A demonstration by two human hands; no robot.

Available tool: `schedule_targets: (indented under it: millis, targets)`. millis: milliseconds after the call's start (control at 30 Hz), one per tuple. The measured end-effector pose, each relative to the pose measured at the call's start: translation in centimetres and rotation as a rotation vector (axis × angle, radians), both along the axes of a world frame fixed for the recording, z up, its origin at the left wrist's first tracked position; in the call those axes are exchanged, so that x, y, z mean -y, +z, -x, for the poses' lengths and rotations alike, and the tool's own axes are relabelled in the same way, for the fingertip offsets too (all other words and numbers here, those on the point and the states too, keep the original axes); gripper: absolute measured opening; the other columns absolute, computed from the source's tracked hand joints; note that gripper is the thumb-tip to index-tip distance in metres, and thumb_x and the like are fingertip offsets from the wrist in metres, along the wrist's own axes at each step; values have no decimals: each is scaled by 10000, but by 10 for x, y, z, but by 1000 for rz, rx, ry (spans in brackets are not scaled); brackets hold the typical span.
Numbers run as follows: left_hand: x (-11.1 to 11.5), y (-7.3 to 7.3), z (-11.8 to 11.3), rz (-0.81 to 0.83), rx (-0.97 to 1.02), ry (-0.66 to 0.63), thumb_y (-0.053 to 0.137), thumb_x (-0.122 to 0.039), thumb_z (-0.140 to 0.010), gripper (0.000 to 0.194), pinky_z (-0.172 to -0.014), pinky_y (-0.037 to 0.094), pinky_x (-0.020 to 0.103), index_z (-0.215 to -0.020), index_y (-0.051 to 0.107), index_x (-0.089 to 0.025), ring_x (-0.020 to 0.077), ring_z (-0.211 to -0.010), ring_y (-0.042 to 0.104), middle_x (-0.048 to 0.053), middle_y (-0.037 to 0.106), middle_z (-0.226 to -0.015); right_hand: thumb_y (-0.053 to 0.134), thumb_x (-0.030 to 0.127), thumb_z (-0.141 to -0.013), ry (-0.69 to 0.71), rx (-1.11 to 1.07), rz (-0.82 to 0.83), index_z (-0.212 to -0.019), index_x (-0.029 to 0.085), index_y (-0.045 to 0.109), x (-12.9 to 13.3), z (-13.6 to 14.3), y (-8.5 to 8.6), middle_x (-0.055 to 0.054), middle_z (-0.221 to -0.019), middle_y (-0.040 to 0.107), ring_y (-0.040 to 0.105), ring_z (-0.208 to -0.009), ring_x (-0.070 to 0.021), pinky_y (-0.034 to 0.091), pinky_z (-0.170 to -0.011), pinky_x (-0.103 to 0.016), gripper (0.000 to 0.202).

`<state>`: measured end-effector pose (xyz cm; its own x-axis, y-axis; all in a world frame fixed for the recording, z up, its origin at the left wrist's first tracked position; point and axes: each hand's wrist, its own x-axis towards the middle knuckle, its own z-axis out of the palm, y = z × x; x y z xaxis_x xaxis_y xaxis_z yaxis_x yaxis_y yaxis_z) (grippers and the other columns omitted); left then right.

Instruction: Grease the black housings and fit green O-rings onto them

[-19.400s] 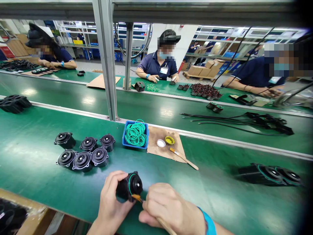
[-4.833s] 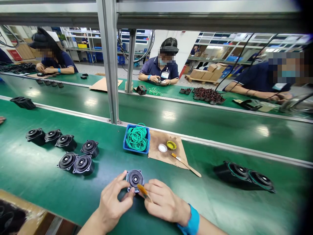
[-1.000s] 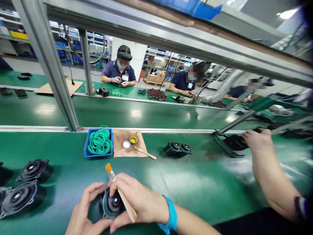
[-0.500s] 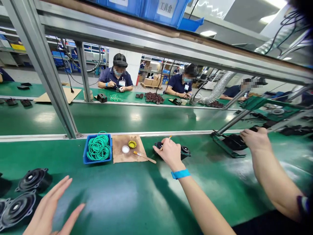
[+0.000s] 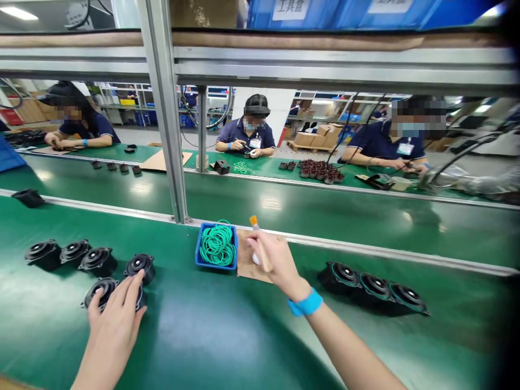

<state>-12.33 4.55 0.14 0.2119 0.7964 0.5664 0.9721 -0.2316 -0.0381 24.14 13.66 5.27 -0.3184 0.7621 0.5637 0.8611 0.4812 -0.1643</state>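
Note:
My left hand (image 5: 116,314) reaches over a group of black round housings (image 5: 97,260) on the left of the green bench, fingers spread. Its fingertips lie over the nearest housings (image 5: 106,288), partly covering them; whether they press on them I cannot tell. My right hand (image 5: 278,260), with a blue band at the wrist, is closed around a brush (image 5: 266,259) whose orange bristles point up and away. It hovers above a piece of brown cardboard (image 5: 247,265), hiding much of it. A small white round lid or dish (image 5: 255,259) shows beside the fingers.
A blue bin (image 5: 216,265) of green rings (image 5: 218,244) stands left of the cardboard. Three black housings with green rings (image 5: 376,287) sit in a row at right. A metal post (image 5: 164,108) rises at the bench's back edge. Several people (image 5: 247,132) work across the line.
The view has turned left. My left hand has come over the black housings. My right hand has left the housings at right; the brush that lay on the cardboard appears to be in it.

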Motion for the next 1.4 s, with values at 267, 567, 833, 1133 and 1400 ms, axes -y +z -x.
schedule_targets:
  millis: [267, 567, 833, 1133, 1400]
  targets:
    - [26, 0, -39, 166, 354, -174, 587, -345, -904, 606, -960, 541, 401, -1471, 384, -276, 283, -1162, 634, 117, 594, -1325, 533, 90, -945, 139, 96, -1, -804, 190, 541, -41, 82, -15, -59, -769, 628, 555, -752, -218, 355, -696, -316, 173]
    - [34, -4, -79, 486, 842, -269, 779, -45, -645, 833, -933, 581, 424, -1375, 450, -271, 273, -1082, 695, 112, 683, -1227, 477, 148, -938, 68, -198, 22, -793, 209, 466, -29, 59, 0, -52, -779, 643, 585, -713, -198, 411, -688, -306, 157]
    - [37, -12, -101, 432, 1036, -422, 914, -356, -603, 815, -905, 597, 374, -1306, 512, -251, 253, -1052, 694, 94, 659, -1213, 625, 262, -906, 431, -535, 681, -796, 211, 491, 58, 63, 2, 16, -751, 647, 609, -662, -136, 471, -623, -228, 181]
    - [32, -8, -81, 256, 564, -533, 682, -543, -818, 566, -938, 574, 441, -1286, 556, -250, 292, -1167, 628, 149, 617, -1278, 663, 528, -886, 542, -427, 532, -818, 221, 478, 82, 57, -8, -45, -979, 720, 648, -857, -186, 462, -776, -305, 365]
    - [22, 0, -80, 130, 381, -567, 592, -579, -865, 486, -852, 614, 397, -1112, 609, -161, 271, -1007, 712, 152, 725, -1081, 625, 469, -938, 579, -276, 234, -868, 207, 466, 95, 59, -26, -70, -991, 724, 646, -913, -206, 421, -778, -346, 314]
